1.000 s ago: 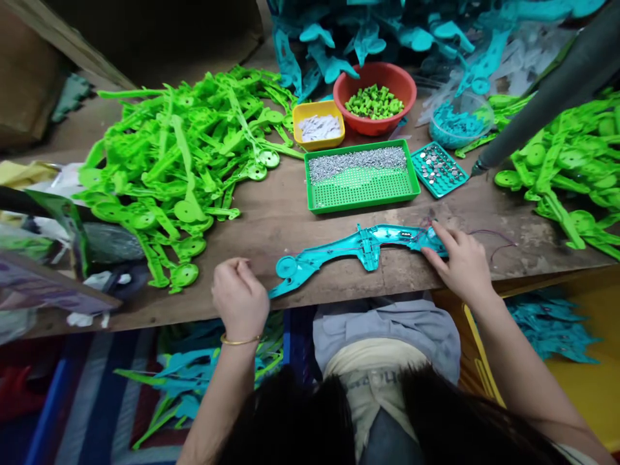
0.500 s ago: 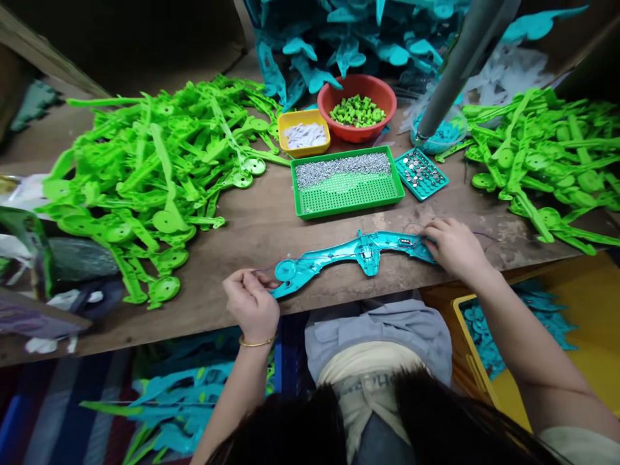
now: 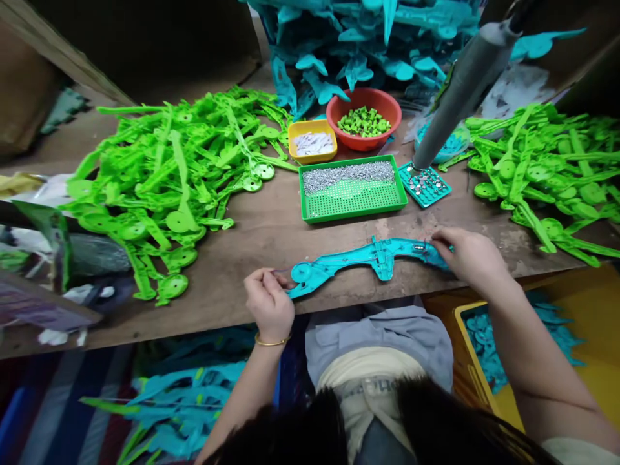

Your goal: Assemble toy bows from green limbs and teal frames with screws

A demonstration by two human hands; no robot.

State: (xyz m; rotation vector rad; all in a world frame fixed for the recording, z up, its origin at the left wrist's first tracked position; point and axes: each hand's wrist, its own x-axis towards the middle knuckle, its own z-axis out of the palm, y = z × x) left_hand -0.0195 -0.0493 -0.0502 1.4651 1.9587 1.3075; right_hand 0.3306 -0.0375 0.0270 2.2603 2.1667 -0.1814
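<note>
Her left hand [image 3: 268,303] pinches the round end of a teal part [image 3: 361,261] lying on the counter [image 3: 261,232]; her right hand [image 3: 469,258] grips its other end.

Toy assembly workshop: heaped green plastic parts [image 3: 165,181] (moulded), screw tray [image 3: 352,188].

item: teal plastic part [image 3: 368,261], long, thin, bow-curved, glossy
face: open side up, ribs + channel showing
L end: round disc w/ centre hole, tip at front edge of table [image 3: 271,239]
mid: short stub pointing twd front edge
R end: hidden under right hand [image 3: 472,258], grip unclear; small metal bits in channel just beside fingertips
pose: flat, lengthwise along front edge, L end slanting nearer it
contact: left hand [image 3: 268,303] curled, pinching at disc-end tip
place: front-centre of table
</note>
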